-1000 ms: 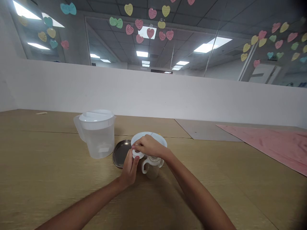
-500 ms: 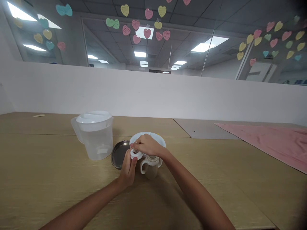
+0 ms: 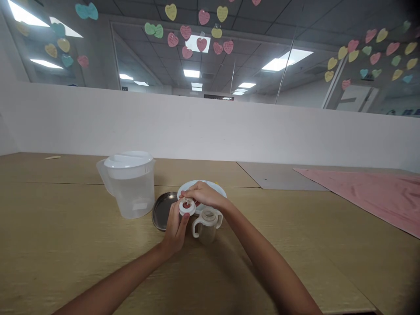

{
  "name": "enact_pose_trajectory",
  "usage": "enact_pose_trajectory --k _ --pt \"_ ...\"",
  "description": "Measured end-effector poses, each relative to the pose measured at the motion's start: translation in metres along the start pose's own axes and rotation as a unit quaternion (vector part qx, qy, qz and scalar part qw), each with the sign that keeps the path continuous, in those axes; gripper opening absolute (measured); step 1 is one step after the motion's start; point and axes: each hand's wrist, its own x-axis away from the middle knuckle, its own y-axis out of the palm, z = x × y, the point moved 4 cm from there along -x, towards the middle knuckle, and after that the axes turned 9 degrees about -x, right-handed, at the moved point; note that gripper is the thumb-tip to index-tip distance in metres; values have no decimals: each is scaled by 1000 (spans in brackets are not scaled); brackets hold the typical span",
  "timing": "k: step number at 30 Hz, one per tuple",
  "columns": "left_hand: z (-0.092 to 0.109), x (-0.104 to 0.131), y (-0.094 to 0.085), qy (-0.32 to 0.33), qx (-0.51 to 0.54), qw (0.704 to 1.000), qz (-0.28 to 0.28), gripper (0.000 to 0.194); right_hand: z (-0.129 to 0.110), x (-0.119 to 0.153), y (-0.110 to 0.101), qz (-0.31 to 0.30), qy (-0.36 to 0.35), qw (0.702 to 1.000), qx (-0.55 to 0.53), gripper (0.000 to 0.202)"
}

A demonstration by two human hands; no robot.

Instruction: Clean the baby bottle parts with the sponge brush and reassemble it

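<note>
Pinched in my left hand (image 3: pixel 175 229) is a white ring-shaped bottle collar (image 3: pixel 187 211), its round opening facing me. A small clear piece, apparently a bottle nipple (image 3: pixel 187 201), shows at the top of that opening. My right hand (image 3: pixel 203 194) reaches over from the right, and its curled fingers grip the clear piece at the collar's upper edge; the fingertips are partly hidden. Just below my right wrist, a clear baby bottle (image 3: pixel 207 229) with two white side handles stands upright and uncapped on the table.
Behind my hands lies a white plate (image 3: pixel 218 189), partly covered by the right hand. A dark metal dish (image 3: pixel 162 212) is left of the collar. Farther left stands a lidded translucent pitcher (image 3: pixel 134 192). A pink cloth (image 3: pixel 370 192) covers the table's far right.
The collar has tipped so its opening shows more, and the clear piece is now visible in it. My right hand has shifted slightly, uncovering more of the bottle's mouth.
</note>
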Motion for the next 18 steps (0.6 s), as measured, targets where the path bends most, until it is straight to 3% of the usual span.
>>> enact_pose_trajectory --k 5,12,15,18 --pt "1 -3 0 4 -20 1000 7 38 11 -7 0 9 72 988 -138 25" --pt "3 -9 -6 2 -44 999 5 37 24 -13 -5 -13 128 950 -285 31" --pt "0 -13 -10 -5 -78 997 10 39 25 -14 -21 58 101 953 -281 34" --pt "-7 -17 -12 -46 -134 990 13 43 28 -13 -45 169 54 976 -126 35"
